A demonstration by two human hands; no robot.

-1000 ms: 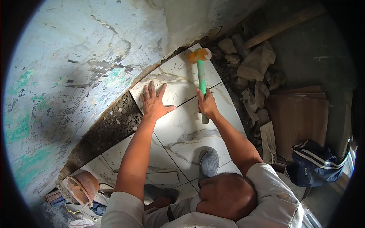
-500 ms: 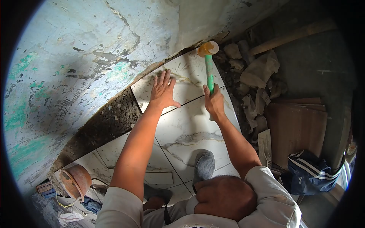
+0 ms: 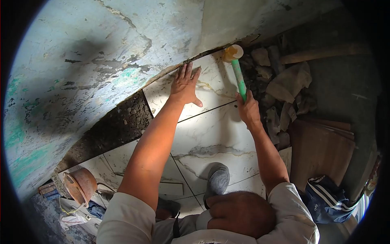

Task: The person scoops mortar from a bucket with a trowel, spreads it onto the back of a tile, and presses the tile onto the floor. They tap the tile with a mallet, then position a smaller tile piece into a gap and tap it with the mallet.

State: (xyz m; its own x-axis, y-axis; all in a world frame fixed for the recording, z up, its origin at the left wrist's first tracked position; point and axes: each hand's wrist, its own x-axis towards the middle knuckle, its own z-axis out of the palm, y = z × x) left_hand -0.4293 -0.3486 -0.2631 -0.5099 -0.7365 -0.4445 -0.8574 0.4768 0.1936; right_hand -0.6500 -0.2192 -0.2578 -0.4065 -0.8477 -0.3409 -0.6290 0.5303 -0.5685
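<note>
My left hand (image 3: 185, 86) lies flat with fingers spread on a white, grey-veined floor tile (image 3: 213, 75), its fingertips close to the foot of the wall. In my right hand (image 3: 248, 110) is a mallet (image 3: 239, 77) with a green handle and a yellowish and white head. That head is over the tile's far right corner, beside the wall. A dark joint separates this tile from a larger marbled tile (image 3: 203, 130) nearer my feet.
A peeling blue-white wall (image 3: 134, 49) rises ahead and left. Bare rubble (image 3: 118, 124) fills a gap along it. Broken pieces (image 3: 288, 83) and brown boards (image 3: 321, 146) lie at right, near a dark blue bag (image 3: 327, 199). A bucket (image 3: 83, 185) stands lower left; a grey shoe (image 3: 217, 179) rests on tile.
My left hand has slid forward on the tile, closer to the wall. The mallet has shifted right in view and its handle slants more. The camera view has shifted slightly.
</note>
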